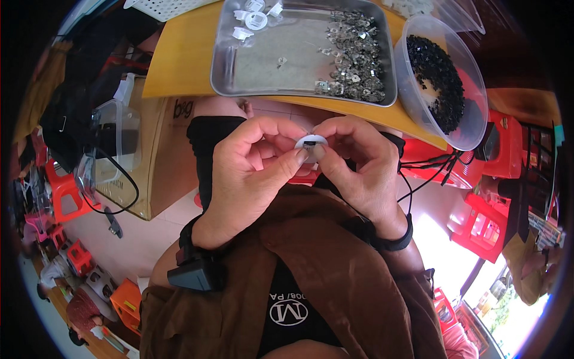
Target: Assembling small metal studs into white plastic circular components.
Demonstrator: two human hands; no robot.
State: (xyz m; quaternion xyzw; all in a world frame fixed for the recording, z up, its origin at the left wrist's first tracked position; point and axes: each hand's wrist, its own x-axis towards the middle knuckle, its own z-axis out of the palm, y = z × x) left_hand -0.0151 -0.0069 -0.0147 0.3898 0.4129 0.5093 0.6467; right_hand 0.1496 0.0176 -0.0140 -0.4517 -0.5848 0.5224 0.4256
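Between both hands, above my lap, is a small round white plastic part [303, 142] with a dark slot or insert in its face. My left hand [248, 164] pinches its left side between thumb and fingers. My right hand [357, 164] grips its right side the same way, thumb tip against the lower rim. The fingertips hide much of the part. Beyond the hands, a metal tray [269, 66] holds several similar white round parts [256, 21] at its far left and a heap of small metal pieces [357, 60] along its right.
The tray stands on a yellow table [179, 57]. At its right, a clear round tub [412, 78] contains small black pieces [439, 72]. A cardboard box [161, 149] is at the left, red stools [481, 224] at the right. Black cables [427, 164] hang below the tub.
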